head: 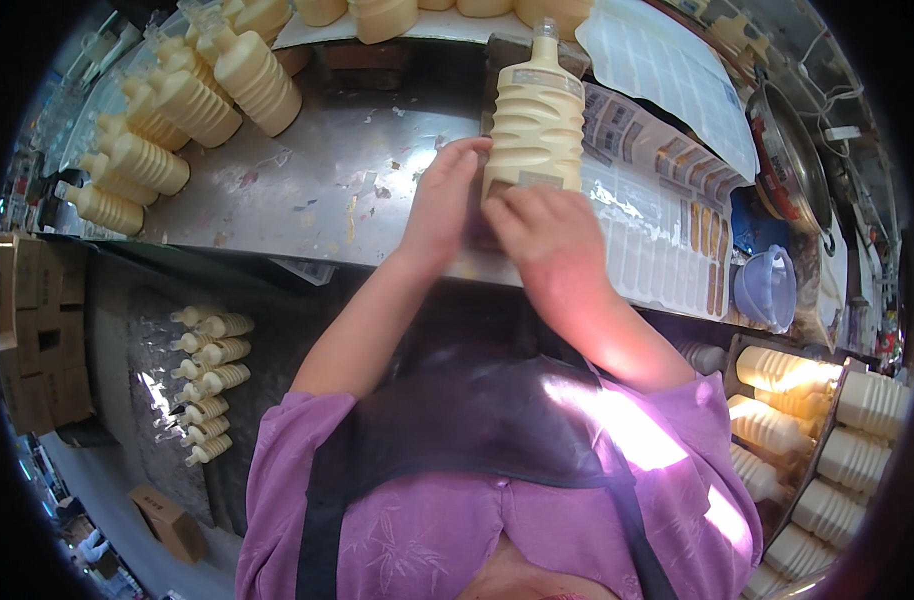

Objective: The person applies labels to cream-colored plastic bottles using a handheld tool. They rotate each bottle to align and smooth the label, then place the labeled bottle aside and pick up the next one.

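Observation:
A cream ribbed plastic bottle point(538, 124) lies on its side on the metal workbench, its clear-tipped neck pointing away from me. Printed strips sit near its shoulder and near its base. My left hand point(451, 191) is beside the bottle's left side, fingertips at its edge, with the thumb raised. Slightly blurred, my right hand point(551, 229) lies over the base end, fingers bent down; whether something is between those fingers is hidden. Right of the bottle, a sheet of labels point(656, 217) lies on the bench, some of its slots holding brown and gold strips.
Several cream bottles point(258, 82) stand at the bench's left end, more along its back edge. A translucent sheet point(667, 75), a metal pan lid point(798, 157) and a small blue bucket point(766, 289) are at right. Crated bottles point(772, 424) are low right; others point(213, 379) stand lower left.

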{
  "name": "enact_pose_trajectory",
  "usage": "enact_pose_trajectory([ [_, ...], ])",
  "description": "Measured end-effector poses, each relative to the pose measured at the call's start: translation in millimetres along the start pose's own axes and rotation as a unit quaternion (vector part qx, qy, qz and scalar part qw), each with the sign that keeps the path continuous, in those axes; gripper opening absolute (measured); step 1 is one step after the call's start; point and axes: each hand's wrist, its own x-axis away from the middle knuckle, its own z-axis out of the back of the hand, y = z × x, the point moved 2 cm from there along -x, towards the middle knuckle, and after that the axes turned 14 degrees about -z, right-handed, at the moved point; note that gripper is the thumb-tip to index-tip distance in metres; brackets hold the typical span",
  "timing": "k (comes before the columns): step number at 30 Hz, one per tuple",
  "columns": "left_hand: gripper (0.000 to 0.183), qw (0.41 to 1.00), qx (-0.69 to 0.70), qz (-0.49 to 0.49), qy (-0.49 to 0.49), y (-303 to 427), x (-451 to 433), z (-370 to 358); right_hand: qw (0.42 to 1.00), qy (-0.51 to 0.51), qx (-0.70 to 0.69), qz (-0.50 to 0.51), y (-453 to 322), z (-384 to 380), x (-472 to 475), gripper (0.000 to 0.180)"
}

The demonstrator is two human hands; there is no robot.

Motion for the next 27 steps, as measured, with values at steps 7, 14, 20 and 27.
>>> enact_pose_trajectory([
  [7, 0.032, 0.998, -0.052, -0.032, -0.020, -1, 8, 2, 0.976, 0.031, -0.062, -0.208, 36, 9, 11, 0.024],
  [14, 0.035, 0.980, -0.173, -0.087, -0.032, -25, 7, 2, 0.949, 0.016, -0.094, -0.301, 31, -1, 6, 0.022],
  [20, 0.062, 0.896, -0.403, -0.182, -0.055, -4, 12, -18, 0.918, -0.011, -0.088, -0.387, 62, 5, 16, 0.025],
  [27, 0.060, 0.862, -0.455, -0.215, -0.066, -10, 7, -19, 0.912, 0.017, -0.126, -0.391, 63, 3, 23, 0.026],
])
